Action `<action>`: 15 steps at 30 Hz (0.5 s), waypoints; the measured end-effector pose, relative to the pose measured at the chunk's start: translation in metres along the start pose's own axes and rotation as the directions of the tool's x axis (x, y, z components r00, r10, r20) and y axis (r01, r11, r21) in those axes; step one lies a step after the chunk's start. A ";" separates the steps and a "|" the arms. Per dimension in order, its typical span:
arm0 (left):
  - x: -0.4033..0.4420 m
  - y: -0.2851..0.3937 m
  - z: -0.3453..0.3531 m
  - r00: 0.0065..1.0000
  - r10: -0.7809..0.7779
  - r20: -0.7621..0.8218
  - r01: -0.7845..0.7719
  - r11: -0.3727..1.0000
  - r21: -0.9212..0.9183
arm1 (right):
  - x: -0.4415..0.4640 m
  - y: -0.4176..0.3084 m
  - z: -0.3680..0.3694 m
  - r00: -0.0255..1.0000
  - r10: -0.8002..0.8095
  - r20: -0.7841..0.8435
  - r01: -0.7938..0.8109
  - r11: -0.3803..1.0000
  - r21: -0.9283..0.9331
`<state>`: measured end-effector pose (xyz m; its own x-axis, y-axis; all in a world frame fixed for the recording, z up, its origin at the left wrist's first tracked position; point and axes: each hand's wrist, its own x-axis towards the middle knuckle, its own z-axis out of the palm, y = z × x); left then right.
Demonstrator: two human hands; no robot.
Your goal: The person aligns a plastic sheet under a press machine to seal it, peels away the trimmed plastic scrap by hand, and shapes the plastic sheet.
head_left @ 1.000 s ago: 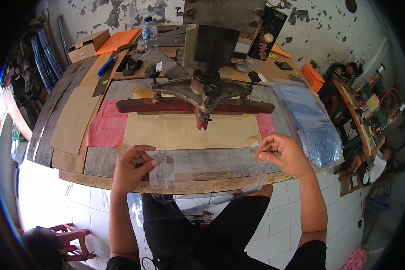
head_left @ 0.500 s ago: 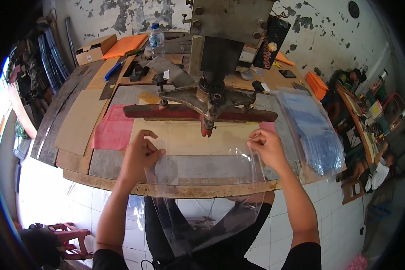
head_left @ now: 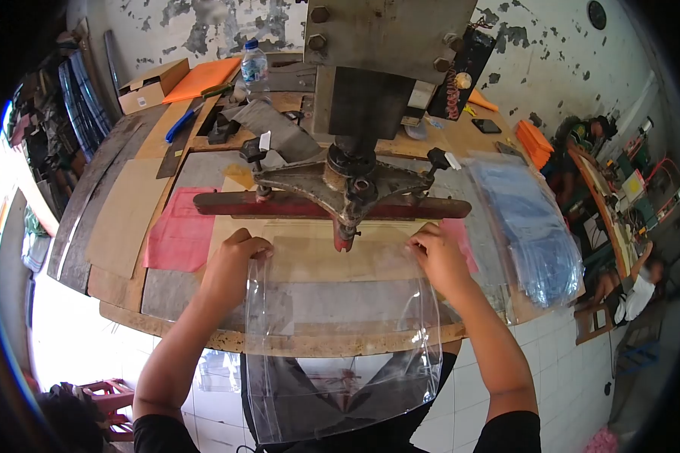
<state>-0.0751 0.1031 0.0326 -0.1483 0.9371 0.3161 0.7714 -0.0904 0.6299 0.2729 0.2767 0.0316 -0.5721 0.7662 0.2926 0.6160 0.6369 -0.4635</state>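
Plastic sheet point(head_left: 343, 347) overhangs front table edge point(head_left: 227, 340).

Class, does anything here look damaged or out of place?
The white painted wall behind the wooden table looks damaged, broken by ragged grey patches. The clear plastic sheet overhanging the table's near edge seems fine: the left hand and right hand hold its upper end.

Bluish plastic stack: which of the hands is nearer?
Right: the right hand is left of the bluish plastic stack; the left hand is farther left, across the held clear plastic.
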 end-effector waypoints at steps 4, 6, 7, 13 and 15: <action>-0.003 -0.002 0.004 0.999 -0.050 -0.005 0.050 0.997 0.054 | 0.000 -0.001 -0.008 0.994 -0.096 0.058 0.097 0.995 -0.014; -0.003 0.004 -0.001 0.992 -0.115 0.050 0.116 0.993 -0.015 | -0.004 -0.007 -0.014 0.994 -0.056 0.096 0.062 0.996 -0.057; -0.004 0.005 0.000 0.992 -0.118 0.052 0.119 0.993 -0.019 | -0.006 -0.009 -0.017 0.991 -0.016 0.131 0.029 0.995 -0.099; -0.005 0.009 -0.002 0.997 -0.075 0.022 0.074 0.996 0.042 | -0.016 -0.010 -0.021 0.978 0.025 0.208 0.002 0.992 -0.130; -0.004 0.010 -0.001 0.988 -0.152 0.039 0.152 0.988 0.016 | -0.017 -0.008 -0.021 0.982 0.002 0.190 0.019 0.994 -0.112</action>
<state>-0.0675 0.0980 0.0385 -0.2398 0.9523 0.1887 0.7496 0.0581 0.6593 0.2885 0.2602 0.0478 -0.6630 0.7377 0.1274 0.6617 0.6571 -0.3612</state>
